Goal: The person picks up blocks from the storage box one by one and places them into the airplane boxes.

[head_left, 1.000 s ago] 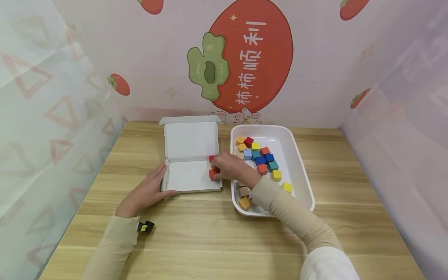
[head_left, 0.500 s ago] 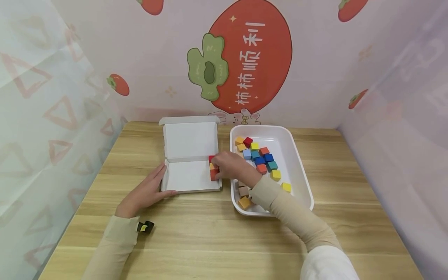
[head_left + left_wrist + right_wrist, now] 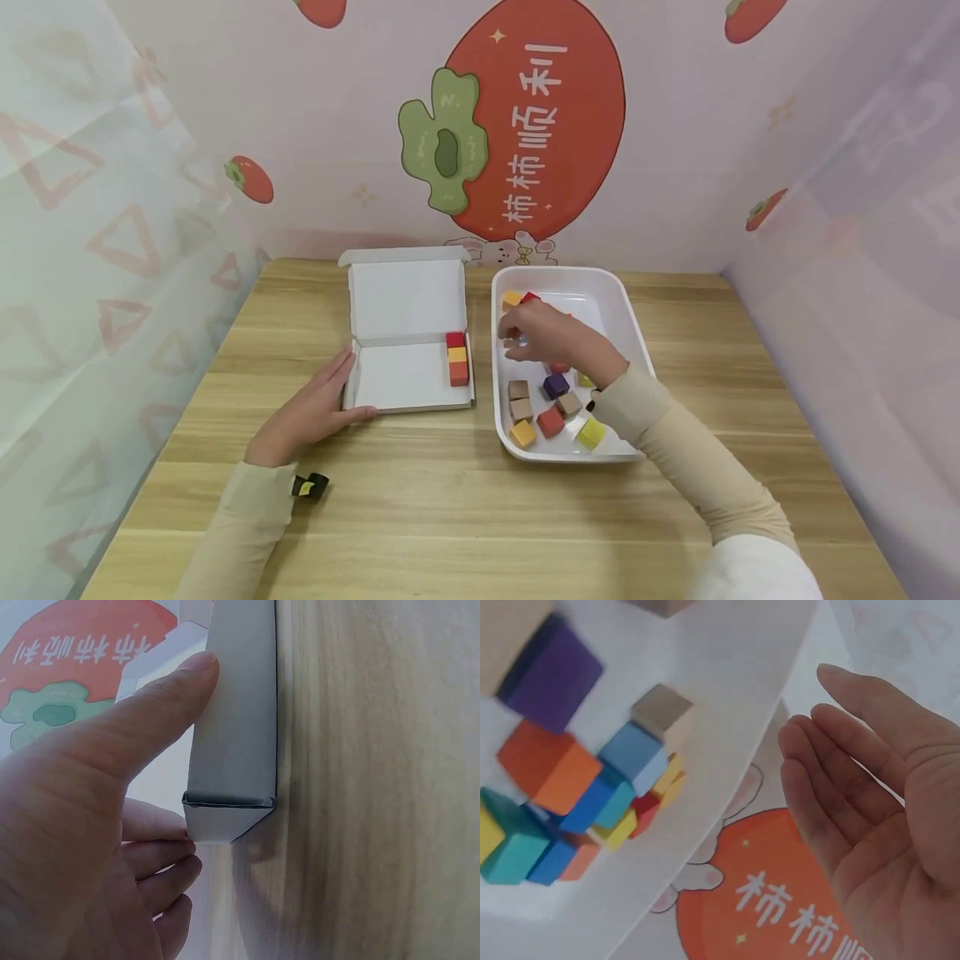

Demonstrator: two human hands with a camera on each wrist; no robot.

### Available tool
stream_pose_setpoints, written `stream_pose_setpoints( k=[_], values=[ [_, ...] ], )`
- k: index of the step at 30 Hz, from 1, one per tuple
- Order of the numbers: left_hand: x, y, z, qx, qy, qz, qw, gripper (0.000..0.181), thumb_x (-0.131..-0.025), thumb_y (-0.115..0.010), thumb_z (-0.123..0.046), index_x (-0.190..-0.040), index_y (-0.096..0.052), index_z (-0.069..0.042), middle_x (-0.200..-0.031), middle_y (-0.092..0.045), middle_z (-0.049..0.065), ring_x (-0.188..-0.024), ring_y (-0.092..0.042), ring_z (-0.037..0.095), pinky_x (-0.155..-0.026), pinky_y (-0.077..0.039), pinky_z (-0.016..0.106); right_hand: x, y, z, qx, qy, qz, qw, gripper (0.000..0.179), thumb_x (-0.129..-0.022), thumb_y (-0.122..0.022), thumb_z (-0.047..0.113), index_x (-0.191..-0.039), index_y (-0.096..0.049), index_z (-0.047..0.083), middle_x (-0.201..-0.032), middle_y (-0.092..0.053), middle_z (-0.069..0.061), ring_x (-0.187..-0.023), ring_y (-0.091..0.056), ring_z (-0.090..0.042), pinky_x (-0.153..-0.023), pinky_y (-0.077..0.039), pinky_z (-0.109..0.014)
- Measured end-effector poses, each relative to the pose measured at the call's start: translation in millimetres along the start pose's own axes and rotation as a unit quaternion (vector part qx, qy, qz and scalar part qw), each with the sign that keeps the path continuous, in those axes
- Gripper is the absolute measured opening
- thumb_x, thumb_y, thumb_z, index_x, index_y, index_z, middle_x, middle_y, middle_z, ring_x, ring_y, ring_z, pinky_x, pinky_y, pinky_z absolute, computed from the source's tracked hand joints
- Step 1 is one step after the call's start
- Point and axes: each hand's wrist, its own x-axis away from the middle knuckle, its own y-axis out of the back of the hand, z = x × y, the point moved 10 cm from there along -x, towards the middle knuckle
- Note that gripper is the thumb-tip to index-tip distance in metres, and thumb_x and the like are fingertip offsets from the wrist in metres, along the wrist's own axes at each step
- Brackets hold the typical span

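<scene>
A white cardboard box [image 3: 401,379] lies with its lid raised on the wood-grain table. Along its right wall, a red block [image 3: 455,339], a yellow-orange block [image 3: 457,355] and an orange-red block [image 3: 458,375] form a column. My left hand [image 3: 315,412] rests at the box's front left corner, thumb along the front wall and fingers by the left side. Over the white tray [image 3: 497,392] of coloured blocks is my right hand [image 3: 551,333], hiding several of them. In the right wrist view its fingers are loosely bent with nothing between them.
Wooden, purple, red and yellow blocks lie in the tray's near part, among them a purple block [image 3: 556,385]. More blocks, including a light blue block [image 3: 634,757], cluster farther back. A printed backdrop [image 3: 322,125] stands behind the table.
My right hand has let go of the blocks in the box and moved right over the tray. The three blocks stand uncovered in the box. My left hand stays in place.
</scene>
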Motion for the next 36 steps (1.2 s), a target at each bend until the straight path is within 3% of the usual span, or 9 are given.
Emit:
stream_pose_setpoints(
  k=[7, 18, 36],
  values=[
    [0.5, 0.5, -0.3, -0.005, -0.002, 0.002, 1.0000, 0.114, -0.093, -0.078, -0.053, -0.165, -0.016, 0.010, -0.175, -0.014, 0.029, -0.160, -0.021, 0.050, -0.127, -0.027, 0.066, 17.3, -19.8, -16.0, -0.019, -0.014, 0.043, 0.9988, 0.038, -0.089, -0.087, 0.015, -0.126, -0.077, 0.008, -0.117, -0.079, -0.010, -0.104, -0.073, -0.027, -0.096, -0.064, -0.038],
    [-1.7, 0.9, -0.3, -0.001, 0.001, 0.000, 1.0000, 0.114, -0.093, -0.077, -0.055, -0.165, -0.016, 0.010, -0.174, -0.014, 0.030, -0.160, -0.021, 0.051, -0.127, -0.026, 0.066, 24.5, -55.1, -21.2, -0.003, -0.015, 0.110, 0.9938, 0.031, -0.093, -0.082, 0.015, -0.123, -0.077, 0.011, -0.109, -0.076, -0.002, -0.098, -0.065, -0.020, -0.093, -0.061, -0.031],
    [-0.4, 1.7, -2.7, 0.001, 0.002, 0.000, 1.0000, 0.114, -0.093, -0.078, -0.054, -0.165, -0.016, 0.009, -0.175, -0.014, 0.029, -0.160, -0.020, 0.050, -0.127, -0.025, 0.067, 22.1, -63.9, -26.1, -0.007, -0.028, 0.101, 0.9945, 0.024, -0.091, -0.084, 0.018, -0.115, -0.080, 0.015, -0.101, -0.076, 0.003, -0.090, -0.063, -0.015, -0.085, -0.062, -0.027]
  ],
)
